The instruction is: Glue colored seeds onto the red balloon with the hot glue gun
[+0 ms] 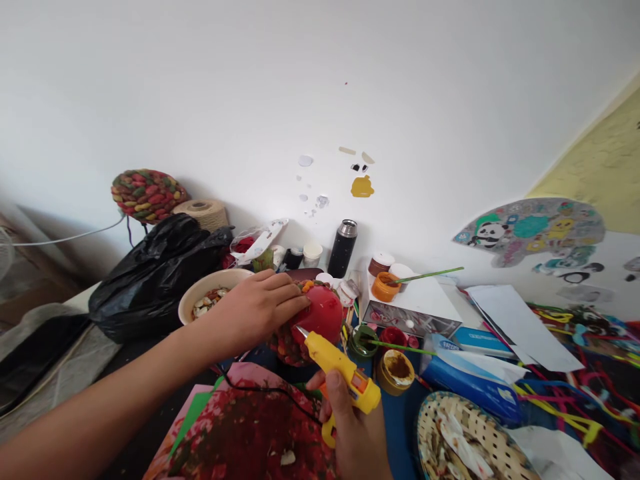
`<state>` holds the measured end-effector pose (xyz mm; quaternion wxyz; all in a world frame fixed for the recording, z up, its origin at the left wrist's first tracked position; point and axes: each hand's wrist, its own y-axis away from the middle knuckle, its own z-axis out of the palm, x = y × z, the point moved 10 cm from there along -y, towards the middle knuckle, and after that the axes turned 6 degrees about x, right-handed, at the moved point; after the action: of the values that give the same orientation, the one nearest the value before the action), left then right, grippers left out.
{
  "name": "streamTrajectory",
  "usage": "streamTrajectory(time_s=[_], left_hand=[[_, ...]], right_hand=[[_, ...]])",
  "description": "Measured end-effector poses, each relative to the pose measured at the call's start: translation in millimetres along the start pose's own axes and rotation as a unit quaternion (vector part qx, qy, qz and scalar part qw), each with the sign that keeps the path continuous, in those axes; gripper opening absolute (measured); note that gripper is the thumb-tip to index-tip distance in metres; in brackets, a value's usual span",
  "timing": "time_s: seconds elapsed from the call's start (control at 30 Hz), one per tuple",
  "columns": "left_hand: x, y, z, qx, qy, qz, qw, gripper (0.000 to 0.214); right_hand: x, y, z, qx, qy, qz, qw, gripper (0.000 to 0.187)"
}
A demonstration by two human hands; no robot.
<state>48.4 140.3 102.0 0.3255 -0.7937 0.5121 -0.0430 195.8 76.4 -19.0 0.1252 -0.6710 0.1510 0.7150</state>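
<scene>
My left hand (270, 301) is wrapped over the near-left side of a round red piece (326, 313), its fingertips resting on the surface. Small painted scales in red, orange and green cover part of that piece; a smooth red area is bare. In my right hand (356, 430) is a yellow hot glue gun (336, 360), its metal nozzle pointing up-left close to the bare area. I cannot tell if the nozzle touches it. A dark cord runs from the gun across a red-stained floral sheet (240, 427). My left palm is hidden.
A bowl of shells (187, 297) and a black plastic bag (150, 287) stand left. Behind is a black flask (343, 250). Paint jars (395, 370), brushes, a blue tissue pack (465, 380) and a woven basket (430, 413) crowd the right. The white wall rises behind.
</scene>
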Motion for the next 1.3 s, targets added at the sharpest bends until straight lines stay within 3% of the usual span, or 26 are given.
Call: streamTrajectory(time_s=[0.3, 0.8, 1.07, 1.3], left_hand=[[-6, 4, 1.0, -0.034, 0.040, -0.033, 0.998, 0.026], [-9, 5, -6.8, 0.040, 0.096, -0.065, 0.992, 0.025], [-9, 6, 5.6, 0.028, 0.085, -0.074, 0.993, 0.023], [-12, 7, 5.6, 0.023, 0.122, -0.083, 0.989, 0.022]], right_hand=[[-2, 0, -1, 0.006, -0.001, -0.008, 1.000, 0.076], [-3, 2, -3, 0.016, 0.002, -0.014, 1.000, 0.077], [-2, 0, -7, 0.028, 0.002, -0.028, 0.999, 0.073], [-4, 0, -7, 0.021, 0.017, -0.046, 0.999, 0.074]])
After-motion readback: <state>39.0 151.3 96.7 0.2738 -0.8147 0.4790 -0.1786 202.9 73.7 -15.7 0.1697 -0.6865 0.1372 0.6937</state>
